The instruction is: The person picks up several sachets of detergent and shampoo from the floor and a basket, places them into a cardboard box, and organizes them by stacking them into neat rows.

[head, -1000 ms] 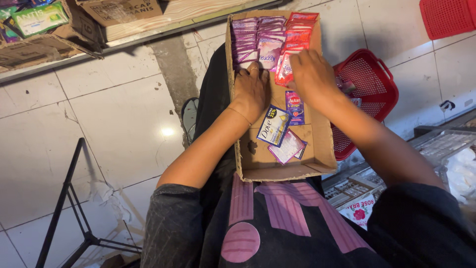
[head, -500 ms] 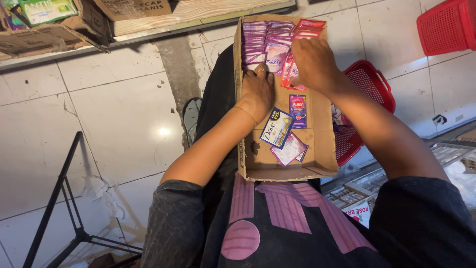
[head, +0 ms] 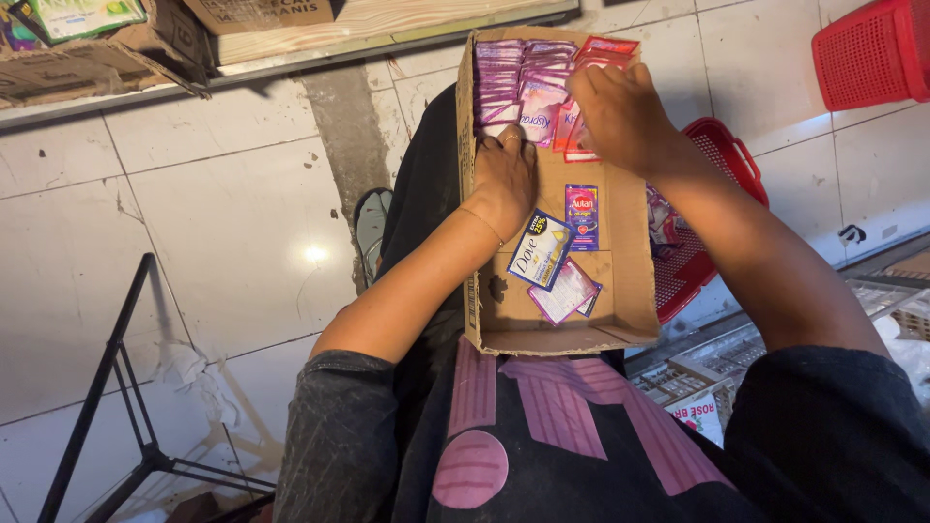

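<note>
Sachets fill the cardboard box (head: 635, 291) that sits on our lap, just above centre of the frame. At its near end, low in the box, three loose ones lie flat on the bare floor: a white and blue sachet (head: 541, 249), a pale pink sachet (head: 565, 292) partly under it, and a small purple sachet (head: 581, 216) just above them. Further up, our left hand (head: 504, 179) rests palm down on the box floor against the left wall, fingers spread toward the stacked rows and closed on nothing. Our right hand (head: 620, 114) reaches in from the right side, its fingers curled over the red sachets (head: 605, 46) at the far right; we cannot tell whether it actually pinches one. Beside those, the far end holds rows of purple sachets (head: 499, 77) standing packed on edge, with a pink sachet (head: 540, 108) lying loose against them.

To the right of the box, partly hidden by our right forearm, a red plastic basket (head: 722, 155) holds more packets. A second red basket (head: 872, 53) stands in the upper right corner. Along the top left, worn cardboard cartons (head: 87, 63) sit on a shelf edge above the white floor tiles (head: 223, 232).
</note>
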